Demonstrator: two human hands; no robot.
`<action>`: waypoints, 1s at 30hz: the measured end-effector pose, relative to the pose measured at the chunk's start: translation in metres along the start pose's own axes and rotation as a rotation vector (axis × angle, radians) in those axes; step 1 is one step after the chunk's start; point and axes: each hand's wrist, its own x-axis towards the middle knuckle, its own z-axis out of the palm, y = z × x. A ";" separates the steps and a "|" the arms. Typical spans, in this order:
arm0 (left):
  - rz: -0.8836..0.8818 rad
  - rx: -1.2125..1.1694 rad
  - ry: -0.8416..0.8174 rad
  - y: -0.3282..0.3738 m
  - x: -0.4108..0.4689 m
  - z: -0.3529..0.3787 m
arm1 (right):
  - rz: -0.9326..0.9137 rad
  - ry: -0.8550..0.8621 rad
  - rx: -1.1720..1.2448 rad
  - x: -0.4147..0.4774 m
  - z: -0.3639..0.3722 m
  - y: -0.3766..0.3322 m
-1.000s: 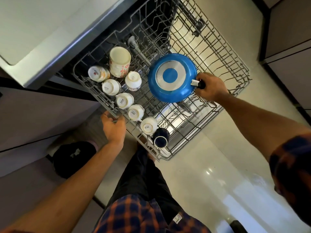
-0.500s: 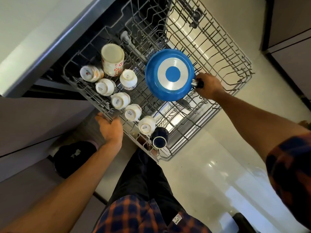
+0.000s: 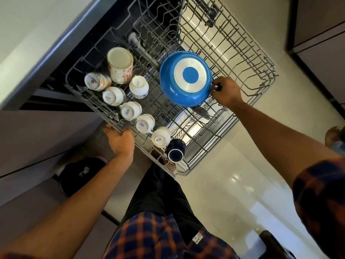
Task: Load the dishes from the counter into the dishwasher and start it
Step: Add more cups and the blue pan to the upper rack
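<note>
The dishwasher's upper wire rack [image 3: 261, 71] is pulled out over the floor. A blue frying pan [image 3: 185, 78] lies upside down over the middle of the rack, silver base up. My right hand [image 3: 226, 93] grips its short dark handle. Several white cups [image 3: 130, 110] stand upside down in a row along the rack's left side, with a tall patterned mug [image 3: 120, 65] behind them and a dark blue cup [image 3: 175, 150] at the near end. My left hand [image 3: 120, 141] holds the rack's near left edge, fingers curled on the wire.
The counter top [image 3: 33, 38] runs along the upper left, cabinet fronts [image 3: 37, 139] below it. A black object [image 3: 80, 172] lies on the floor by my left leg. Glossy pale floor [image 3: 233, 193] stretches to the right, with dark cabinets [image 3: 321, 38] at far right.
The pan has turned a little and settled lower over the rack's middle, my right hand still on its handle. My left hand stays on the rack edge. The view shifted slightly.
</note>
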 end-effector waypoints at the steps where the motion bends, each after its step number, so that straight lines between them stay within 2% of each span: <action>1: -0.001 0.003 0.000 -0.002 0.001 0.000 | 0.010 0.028 0.012 -0.002 0.000 -0.002; 8: -0.047 -0.006 -0.031 -0.011 0.005 -0.004 | 0.064 0.163 0.196 -0.026 0.003 -0.031; 15: -0.041 0.014 -0.180 -0.009 -0.001 -0.027 | -0.054 -0.037 0.252 -0.087 0.023 -0.080; 20: 0.056 0.052 -0.225 -0.014 -0.012 -0.076 | -0.211 -0.177 0.244 -0.143 0.037 -0.123; 24: 0.130 -0.008 -0.132 -0.025 -0.028 -0.140 | -0.356 -0.225 0.264 -0.186 0.048 -0.166; 30: 0.090 -0.075 0.155 -0.079 -0.054 -0.287 | -0.671 -0.388 0.233 -0.262 0.079 -0.269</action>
